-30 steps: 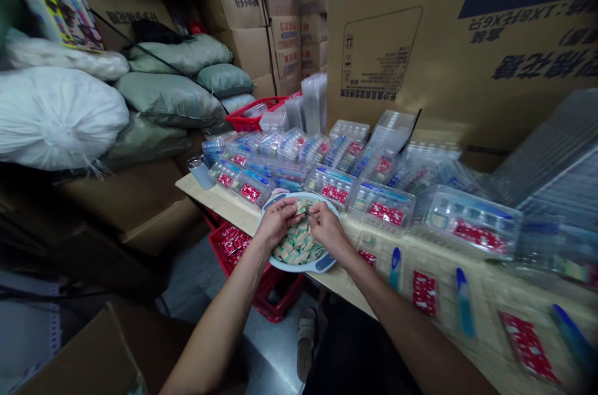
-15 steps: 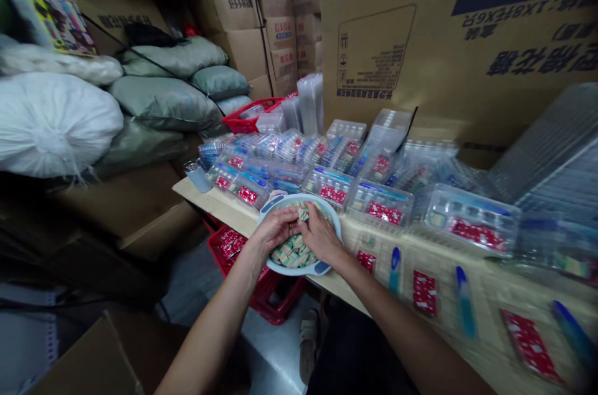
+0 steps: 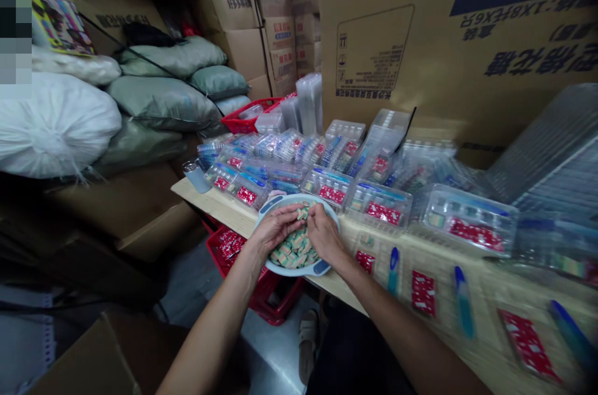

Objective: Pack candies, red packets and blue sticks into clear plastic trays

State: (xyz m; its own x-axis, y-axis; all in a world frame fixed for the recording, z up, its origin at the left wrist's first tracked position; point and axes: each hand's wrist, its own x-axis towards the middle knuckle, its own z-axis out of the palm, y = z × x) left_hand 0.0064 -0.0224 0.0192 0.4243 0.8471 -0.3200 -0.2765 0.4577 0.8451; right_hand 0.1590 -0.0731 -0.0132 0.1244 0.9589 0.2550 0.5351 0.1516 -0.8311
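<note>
Small striped blocks (image 3: 293, 252) in pale green and beige fill a light blue bowl (image 3: 286, 270) at the table's front edge. Over its left side, my left hand (image 3: 276, 227) is closed, with striped blocks between its fingertips. My right hand (image 3: 326, 234) bends over the right side of the bowl, fingers pinched together close to the left fingertips. Whatever it may hold is hidden behind the fingers. Right of the bowl lie open clear plastic trays with red patterned packets (image 3: 423, 293) and blue pens (image 3: 393, 270).
Filled clear cases (image 3: 383, 203) line the table (image 3: 205, 200) behind the bowl. A red basket (image 3: 219, 258) of red packets sits below the table edge. A large carton (image 3: 374, 27) stands behind; sacks (image 3: 163, 102) and boxes are piled at left. A grey-blue cup-like container (image 3: 197, 177) stands at the table corner.
My right hand has drawn slightly right, away from the left fingertips, its fingers more curled. My left hand stays nearly in place with blocks at its fingertips.
</note>
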